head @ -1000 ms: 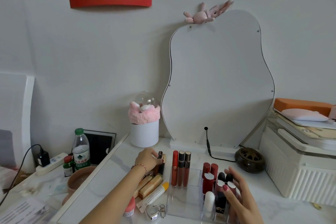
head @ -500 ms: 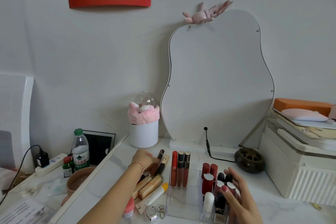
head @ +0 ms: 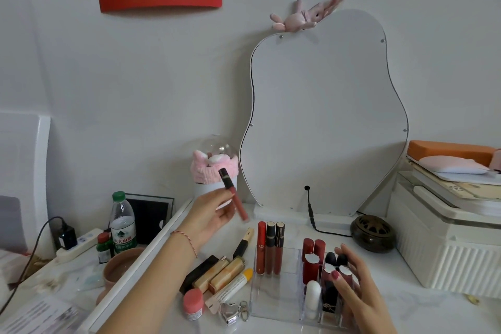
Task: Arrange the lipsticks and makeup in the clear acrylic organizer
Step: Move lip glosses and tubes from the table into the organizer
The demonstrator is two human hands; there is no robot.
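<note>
Left hand (head: 210,215): I see a thin red-and-white cord bracelet (head: 185,239) at the wrist, forearm bare (no sleeve in view).
Right hand (head: 357,289): I make out a dark pink painted thumbnail (head: 335,275); wrist bare.

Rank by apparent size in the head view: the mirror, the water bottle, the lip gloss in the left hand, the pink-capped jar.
1. mirror
2. water bottle
3. lip gloss held by the left hand
4. pink-capped jar, though gloss and jar are close; nearness makes it unsure.
</note>
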